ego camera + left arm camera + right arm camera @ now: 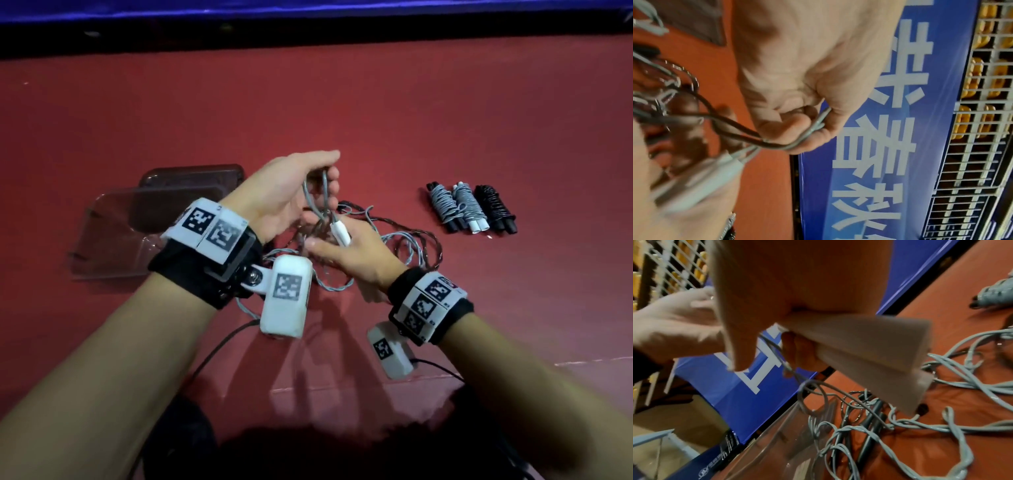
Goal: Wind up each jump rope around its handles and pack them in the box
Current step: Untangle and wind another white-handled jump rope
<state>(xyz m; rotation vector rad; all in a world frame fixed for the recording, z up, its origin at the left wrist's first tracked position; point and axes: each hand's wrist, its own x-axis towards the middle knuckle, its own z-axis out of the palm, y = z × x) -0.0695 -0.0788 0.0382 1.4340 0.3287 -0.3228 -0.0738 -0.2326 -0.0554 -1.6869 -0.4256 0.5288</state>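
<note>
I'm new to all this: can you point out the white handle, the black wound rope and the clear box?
white handle [340, 233], head view, mid-shaft
black wound rope [493, 205], head view, middle coils
clear box [113, 240], head view, bare wall

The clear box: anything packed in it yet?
Apparently not: all three wound ropes lie on the table, right of the box.

Red tabletop [445, 109]; blue banner [869, 146] with white characters behind; white wire rack [972, 162] beyond; dim light.

A grey rope [317, 195] with white handles [340, 233] hangs over a red table [445, 120], beside two grey-wound bundles [457, 207] and a black one [495, 209].
</note>
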